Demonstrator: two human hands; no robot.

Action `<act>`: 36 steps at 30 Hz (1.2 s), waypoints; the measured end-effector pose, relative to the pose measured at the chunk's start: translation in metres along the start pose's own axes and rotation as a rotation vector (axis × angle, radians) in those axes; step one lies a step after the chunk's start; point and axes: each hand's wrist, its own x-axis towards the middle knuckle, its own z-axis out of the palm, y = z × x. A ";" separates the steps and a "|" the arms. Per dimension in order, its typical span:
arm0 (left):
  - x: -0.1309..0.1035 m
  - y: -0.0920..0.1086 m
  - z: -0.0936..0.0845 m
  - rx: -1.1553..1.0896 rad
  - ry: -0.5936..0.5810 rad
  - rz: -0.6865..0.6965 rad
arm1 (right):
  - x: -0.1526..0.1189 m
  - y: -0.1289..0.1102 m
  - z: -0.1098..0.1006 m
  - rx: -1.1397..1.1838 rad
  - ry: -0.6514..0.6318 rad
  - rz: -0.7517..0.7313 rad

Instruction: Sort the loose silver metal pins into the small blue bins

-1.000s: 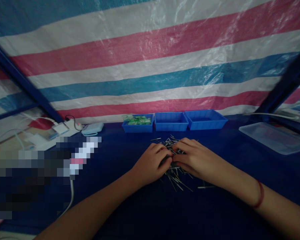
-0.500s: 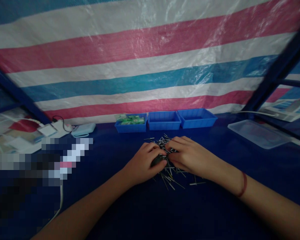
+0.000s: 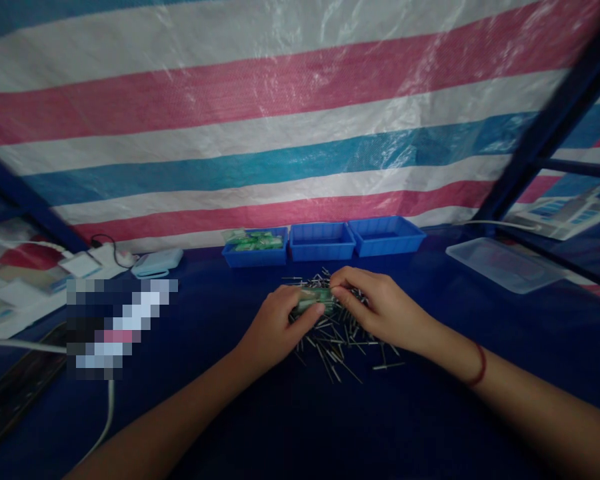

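Observation:
A small clear-and-green plastic packet is stretched between my hands, over a loose pile of metal blind rivets on the dark blue table. My left hand grips the packet's left part, thumb along its near side. At its right end, my right hand pinches the packet between thumb and fingers. Some rivets lie under and around both hands. What the packet contains cannot be made out.
Behind the pile stand three blue bins: the left bin with green packets, a middle bin and a right bin. A translucent lid lies at right. Leftward are a light-blue case and a white cable.
The packet has come into clear view between my hands, where a dark patch showed before. My right hand has changed to a pinch on its end. The view has shifted slightly.

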 end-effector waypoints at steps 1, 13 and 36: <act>0.000 0.001 0.000 -0.062 0.000 -0.054 | 0.000 -0.001 0.002 0.073 0.021 0.042; 0.002 0.006 0.000 -0.595 0.046 -0.267 | -0.004 -0.007 0.005 0.018 0.204 -0.209; -0.008 0.009 -0.009 -0.009 0.063 0.258 | 0.000 -0.010 0.015 0.835 0.056 0.499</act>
